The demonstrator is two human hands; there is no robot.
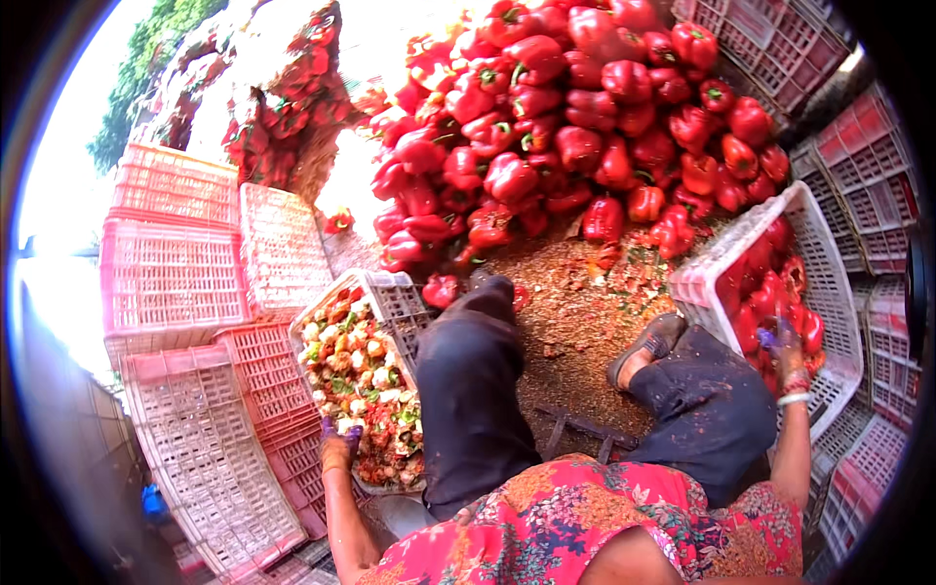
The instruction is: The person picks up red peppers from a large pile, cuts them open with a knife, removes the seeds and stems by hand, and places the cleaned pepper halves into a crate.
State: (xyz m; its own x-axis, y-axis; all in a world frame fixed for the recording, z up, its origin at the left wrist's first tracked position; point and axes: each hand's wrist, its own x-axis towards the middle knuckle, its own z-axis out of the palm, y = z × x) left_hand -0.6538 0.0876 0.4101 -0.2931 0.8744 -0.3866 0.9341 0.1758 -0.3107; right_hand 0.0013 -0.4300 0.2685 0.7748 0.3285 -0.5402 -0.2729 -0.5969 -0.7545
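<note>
My left hand, with purple coverings on its fingers, is at the near left side of a crate full of pepper cores and scraps. Whether those fingers grip anything is not clear. My right hand, also with purple on its fingers, reaches into a tilted white plastic crate of red bell peppers. Its fingertips are among the peppers, and any hold there cannot be made out. A bracelet circles the right wrist.
A large heap of red bell peppers lies ahead on a floor strewn with seeds and scraps. Stacked plastic crates stand on the left, with more crates on the right. My legs are spread between the two filled crates.
</note>
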